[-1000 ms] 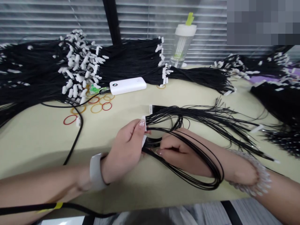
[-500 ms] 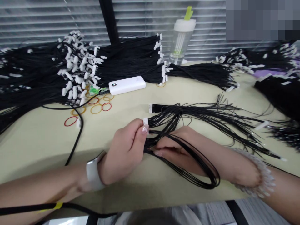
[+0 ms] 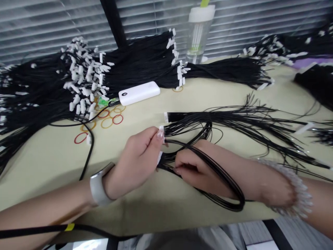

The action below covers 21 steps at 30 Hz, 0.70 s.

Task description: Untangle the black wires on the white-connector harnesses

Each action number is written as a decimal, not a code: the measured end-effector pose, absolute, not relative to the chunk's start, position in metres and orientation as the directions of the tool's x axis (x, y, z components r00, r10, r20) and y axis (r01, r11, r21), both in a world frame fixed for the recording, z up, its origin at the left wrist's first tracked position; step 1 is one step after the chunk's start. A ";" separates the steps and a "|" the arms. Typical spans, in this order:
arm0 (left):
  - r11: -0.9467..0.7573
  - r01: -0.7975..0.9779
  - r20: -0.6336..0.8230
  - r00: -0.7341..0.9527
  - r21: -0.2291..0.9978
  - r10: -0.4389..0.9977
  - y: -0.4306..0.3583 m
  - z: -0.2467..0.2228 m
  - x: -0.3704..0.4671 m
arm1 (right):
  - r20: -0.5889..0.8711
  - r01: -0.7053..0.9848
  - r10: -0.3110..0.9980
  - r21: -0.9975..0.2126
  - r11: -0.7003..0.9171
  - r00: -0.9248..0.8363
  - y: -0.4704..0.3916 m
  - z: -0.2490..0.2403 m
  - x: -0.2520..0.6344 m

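My left hand (image 3: pixel 139 156) pinches a white connector (image 3: pixel 161 133) between thumb and fingers, with black wires running out of it to the right. A second white connector (image 3: pixel 159 158) shows just below those fingers. To the right, my right hand (image 3: pixel 197 166) is closed on black wires near that lower connector. A loop of black wires (image 3: pixel 226 177) curves over my right hand and wrist. Beyond both hands lies another wire bundle (image 3: pixel 187 116) with a white connector (image 3: pixel 166 117) at its left end.
Piles of black wires (image 3: pixel 145 62) with white connectors line the back, beside a clear bottle (image 3: pixel 197 38). In front of them are a white power bank (image 3: pixel 139 93) and rubber bands (image 3: pixel 106 122). A black cable (image 3: pixel 90 152) runs down the left.
The lower connector now shows below my left hand. My right hand has shifted slightly right along the wires. The whole view has tilted and shifted a little.
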<state>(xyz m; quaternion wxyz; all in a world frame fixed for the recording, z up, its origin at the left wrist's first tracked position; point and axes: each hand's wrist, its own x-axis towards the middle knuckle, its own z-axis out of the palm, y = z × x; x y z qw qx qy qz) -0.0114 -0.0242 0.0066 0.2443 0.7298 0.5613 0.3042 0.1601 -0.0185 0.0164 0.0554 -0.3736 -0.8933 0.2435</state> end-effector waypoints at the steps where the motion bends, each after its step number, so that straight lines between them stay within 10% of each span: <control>1: -0.243 0.670 0.172 0.171 0.702 0.970 -0.024 0.005 -0.011 | -0.089 0.646 0.696 -0.471 0.601 -0.713 -0.019 0.016 0.159; 13: -0.139 0.460 0.179 -0.045 0.877 0.983 -0.032 -0.004 -0.005 | 0.275 0.553 0.662 -0.382 0.740 -0.697 -0.025 0.004 0.156; 21: -0.154 0.385 0.188 -0.049 0.910 0.981 -0.032 -0.006 -0.003 | 0.204 0.526 0.593 -0.301 0.795 -0.779 -0.027 0.006 0.160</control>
